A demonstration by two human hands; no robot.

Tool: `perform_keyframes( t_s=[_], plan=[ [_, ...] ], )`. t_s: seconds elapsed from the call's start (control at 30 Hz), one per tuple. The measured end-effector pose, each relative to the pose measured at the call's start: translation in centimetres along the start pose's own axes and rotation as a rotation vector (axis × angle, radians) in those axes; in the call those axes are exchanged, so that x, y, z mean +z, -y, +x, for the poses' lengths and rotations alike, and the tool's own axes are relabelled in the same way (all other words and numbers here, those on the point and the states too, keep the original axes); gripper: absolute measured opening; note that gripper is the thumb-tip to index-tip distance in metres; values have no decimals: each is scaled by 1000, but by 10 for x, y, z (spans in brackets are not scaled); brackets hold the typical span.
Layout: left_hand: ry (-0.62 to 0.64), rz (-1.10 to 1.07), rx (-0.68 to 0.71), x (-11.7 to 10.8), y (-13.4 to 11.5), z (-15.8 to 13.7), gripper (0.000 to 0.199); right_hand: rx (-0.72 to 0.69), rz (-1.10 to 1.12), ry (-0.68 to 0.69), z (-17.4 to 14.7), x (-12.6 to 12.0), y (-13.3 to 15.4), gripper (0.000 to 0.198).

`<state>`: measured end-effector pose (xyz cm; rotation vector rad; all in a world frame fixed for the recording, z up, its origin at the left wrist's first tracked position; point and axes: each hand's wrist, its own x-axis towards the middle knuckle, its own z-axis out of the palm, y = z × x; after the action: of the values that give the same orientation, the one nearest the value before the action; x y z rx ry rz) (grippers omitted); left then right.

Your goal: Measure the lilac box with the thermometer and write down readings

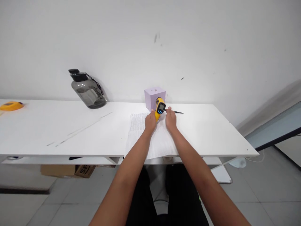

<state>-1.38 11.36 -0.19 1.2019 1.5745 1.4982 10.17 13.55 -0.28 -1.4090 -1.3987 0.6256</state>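
Yellow plastic is showing between the two hands: the left hand (150,121) is gripping the handle of a thermometer gun (160,108), holding it upright above a white cloth (152,141) on the counter (70,131), its blue-framed screen facing back toward the person. The right hand (170,119) is pinching a thin dark tool (175,111), maybe a pen or small screwdriver, with its near end right at the gun's side. A lilac box (154,94) is standing just behind the gun, against the wall. Well off to the left, a grey jug (88,92) is leaning and an orange tape measure (11,105) is lying near the edge. To do this well, I'd say the left hand should be keeping the gun steady over the cloth while the right is guiding the tool in slowly and squarely.
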Motion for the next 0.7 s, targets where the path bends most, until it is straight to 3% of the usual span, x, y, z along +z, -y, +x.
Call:
perform_keyframes(
  t_s=[0.1, 0.23, 0.43, 0.6, 0.7],
  plan=[
    [51, -63, -48, 3, 1, 2, 72, -168, -476, -1, 16, -27, -23, 39],
    [82, -119, 16, 4, 3, 3, 64, -205, -733, 157, 24, -39, -38, 38],
    [139, -106, 78, 4, 5, 2, 65, -275, -783, -6, 17, -30, -34, 43],
    [102, -53, 109, 4, 5, 4, 63, -226, -765, 159, 19, -31, -37, 32],
    [70, -33, 95, 5, 6, 6, 61, -253, -719, 183, 22, -35, -37, 28]
  ],
)
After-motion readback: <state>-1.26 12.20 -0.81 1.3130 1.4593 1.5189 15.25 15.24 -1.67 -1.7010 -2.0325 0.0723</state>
